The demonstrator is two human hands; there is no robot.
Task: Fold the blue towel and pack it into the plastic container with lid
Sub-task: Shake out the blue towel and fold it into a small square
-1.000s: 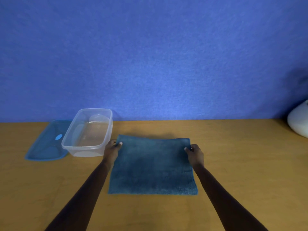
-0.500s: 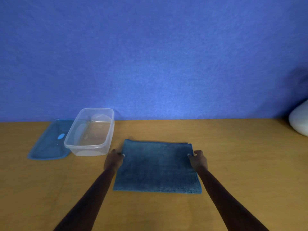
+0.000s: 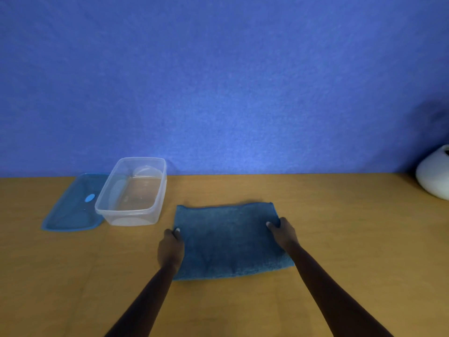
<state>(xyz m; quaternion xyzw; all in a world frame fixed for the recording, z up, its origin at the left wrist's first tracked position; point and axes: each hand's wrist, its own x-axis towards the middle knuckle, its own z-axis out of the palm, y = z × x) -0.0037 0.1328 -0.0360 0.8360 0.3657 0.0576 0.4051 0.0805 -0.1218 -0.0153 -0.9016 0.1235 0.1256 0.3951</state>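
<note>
blue towel (image 3: pixel 228 239) flat on wooden table (image 3: pixel 340 227), left hand (image 3: pixel 170 246) pinching its left edge, right hand (image 3: pixel 283 231) gripping its right edge, empty clear plastic container (image 3: pixel 132 190) just left, blue lid (image 3: pixel 75 203) beside it

Towel (image 3: pixel 228 242) fuzzy matt cloth, container (image 3: pixel 132 192) clear glossy plastic w/ blue plastic lid (image 3: pixel 73 203), table (image 3: pixel 340 227) smooth wood.

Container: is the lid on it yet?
No. The lid lies flat on the table just left of the open container, which is empty.
</note>
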